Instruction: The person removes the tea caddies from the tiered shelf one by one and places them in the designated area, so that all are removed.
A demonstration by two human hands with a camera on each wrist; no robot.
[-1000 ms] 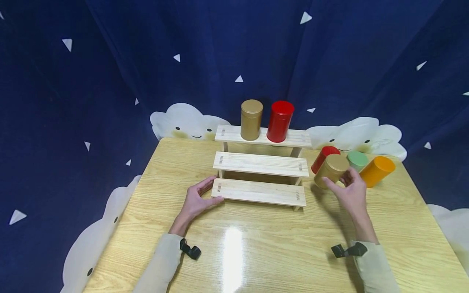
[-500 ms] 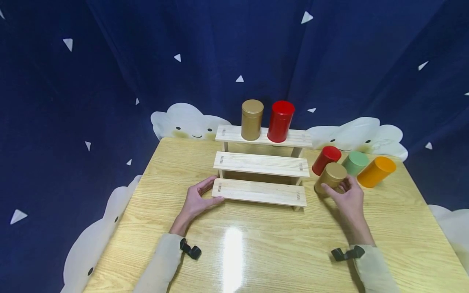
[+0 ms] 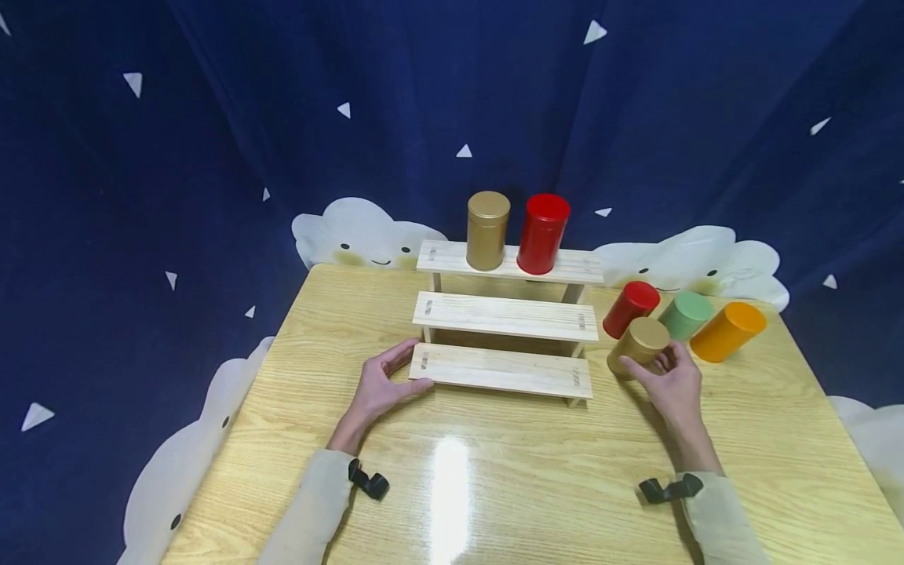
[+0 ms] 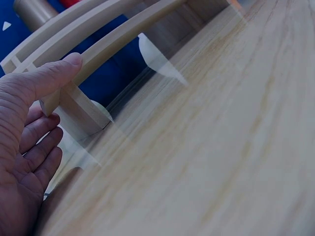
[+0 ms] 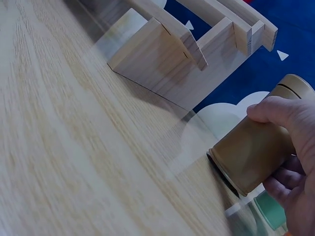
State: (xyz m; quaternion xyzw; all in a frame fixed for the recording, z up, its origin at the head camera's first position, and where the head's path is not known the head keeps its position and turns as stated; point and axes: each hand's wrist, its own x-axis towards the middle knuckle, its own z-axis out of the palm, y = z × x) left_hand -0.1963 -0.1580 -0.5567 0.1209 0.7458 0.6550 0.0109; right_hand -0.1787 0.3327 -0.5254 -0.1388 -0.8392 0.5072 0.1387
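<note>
My right hand grips a gold tin between thumb and fingers, right of a three-tier wooden shelf. In the right wrist view the gold tin has its base at or just above the table; I cannot tell whether they touch. My left hand holds the left end of the shelf's lowest board, thumb at the front edge and fingers at the side and behind. In the left wrist view the thumb of my left hand touches that board. A second gold tin and a red tin stand on the top tier.
Close behind the held tin stand another red tin and a green tin. An orange tin is to their right. All are on the wooden table, with a dark blue curtain behind it.
My right hand has lowered the gold tin and drawn it slightly toward me, so more of the green tin shows. My left hand stays at the shelf.
</note>
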